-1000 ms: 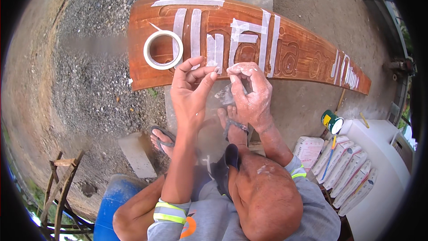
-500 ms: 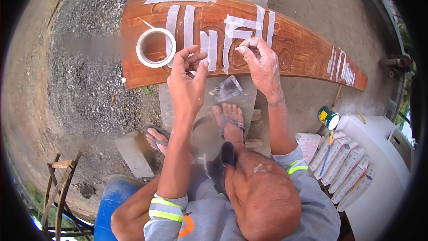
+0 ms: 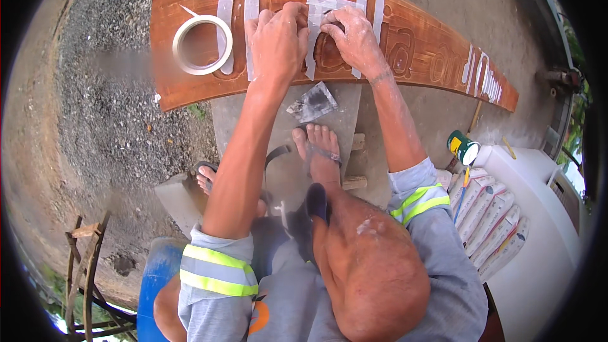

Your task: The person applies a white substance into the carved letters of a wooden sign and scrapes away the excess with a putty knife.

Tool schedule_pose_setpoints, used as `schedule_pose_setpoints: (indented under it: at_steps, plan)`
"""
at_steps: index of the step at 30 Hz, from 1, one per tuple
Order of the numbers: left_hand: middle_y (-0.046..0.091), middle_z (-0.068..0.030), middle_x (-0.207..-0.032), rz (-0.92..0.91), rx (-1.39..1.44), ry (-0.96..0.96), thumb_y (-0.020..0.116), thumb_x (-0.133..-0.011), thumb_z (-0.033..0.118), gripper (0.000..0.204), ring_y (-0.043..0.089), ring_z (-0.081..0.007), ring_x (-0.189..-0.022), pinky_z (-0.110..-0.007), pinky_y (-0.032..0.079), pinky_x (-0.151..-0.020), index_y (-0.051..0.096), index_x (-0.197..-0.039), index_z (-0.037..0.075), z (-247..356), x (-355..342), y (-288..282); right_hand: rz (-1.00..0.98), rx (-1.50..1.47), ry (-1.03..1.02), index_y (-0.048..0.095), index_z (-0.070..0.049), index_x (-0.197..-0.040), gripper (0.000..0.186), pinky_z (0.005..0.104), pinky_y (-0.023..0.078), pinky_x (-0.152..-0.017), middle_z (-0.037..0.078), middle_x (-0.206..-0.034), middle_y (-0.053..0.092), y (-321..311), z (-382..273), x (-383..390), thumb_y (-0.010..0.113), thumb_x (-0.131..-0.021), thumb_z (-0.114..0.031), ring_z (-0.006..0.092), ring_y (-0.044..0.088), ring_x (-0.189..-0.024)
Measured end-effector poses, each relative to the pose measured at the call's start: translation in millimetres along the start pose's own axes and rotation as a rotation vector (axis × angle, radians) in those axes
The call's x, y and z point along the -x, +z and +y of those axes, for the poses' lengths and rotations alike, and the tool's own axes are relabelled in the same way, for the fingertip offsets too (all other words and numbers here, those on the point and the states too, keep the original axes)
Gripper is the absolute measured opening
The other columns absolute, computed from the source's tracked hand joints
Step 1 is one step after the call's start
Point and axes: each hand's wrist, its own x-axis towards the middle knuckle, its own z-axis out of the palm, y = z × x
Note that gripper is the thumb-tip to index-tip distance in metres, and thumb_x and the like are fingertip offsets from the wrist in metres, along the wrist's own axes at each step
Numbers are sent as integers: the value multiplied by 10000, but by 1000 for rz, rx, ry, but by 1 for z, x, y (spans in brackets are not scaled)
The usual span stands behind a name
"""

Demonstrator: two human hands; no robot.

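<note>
A long curved wooden board (image 3: 170,16) with carved letters lies crosswise in front of me. Strips of white masking tape (image 3: 226,9) run along and across its lettering. My left hand (image 3: 277,43) is over the middle of the board, its fingers curled inward at the tape strips. Just to its right, my right hand (image 3: 356,37) has thumb and fingers drawn together above the lettering. Whatever either hand's fingertips grip is too hidden to name. On the board's left part rests a roll of masking tape (image 3: 177,45) with a short loose end sticking up.
A grey-smudged sheet (image 3: 314,102) lies below the board near my foot. To the right are an open green paint can (image 3: 456,144), a brush (image 3: 462,193) and several stacked bags (image 3: 491,215). A blue drum (image 3: 158,275) and wooden trestle (image 3: 88,272) stand lower left.
Both hands have reached forward onto the board, and their fingers have closed in on the lettering. The small white bit formerly visible at my right fingertips is now hidden. The view has shifted slightly.
</note>
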Motion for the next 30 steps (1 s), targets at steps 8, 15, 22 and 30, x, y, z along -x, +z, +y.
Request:
schedule_pose_setpoints:
  at_steps: [8, 15, 22, 30]
  plan:
    - [750, -24, -954, -10, -62, -27, 792, -805, 202, 357, 626, -252, -985, -432, 366, -932, 645, -1121, 123, -1, -4, 16, 46, 14, 3, 726, -37, -971, 115, 457, 483, -968, 144, -1007, 691, 6, -2, 2, 695, -914, -132, 363, 619, -1062]
    - [753, -7, -965, 23, -157, -73, 825, -783, 282, 407, 630, -254, -1018, -434, 363, -956, 663, -1121, 124, 2, -7, 24, 73, -19, -6, 737, -39, -918, 82, 473, 483, -954, 145, -984, 684, 8, 0, 1, 713, -875, -104, 379, 597, -1046]
    - [757, -9, -959, 9, -194, -115, 828, -765, 271, 387, 637, -256, -1020, -438, 366, -955, 675, -1089, 124, 6, -12, 26, 77, -30, -8, 740, -40, -919, 86, 471, 481, -956, 149, -984, 686, 8, 1, 0, 709, -875, -107, 382, 601, -1052]
    - [773, -7, -940, -35, -208, -146, 820, -761, 259, 390, 654, -260, -1004, -439, 371, -954, 686, -1103, 130, 4, -16, 25, 41, 28, -19, 738, -43, -959, 124, 456, 477, -986, 140, -1006, 698, 6, 2, 0, 680, -920, -146, 367, 621, -1074]
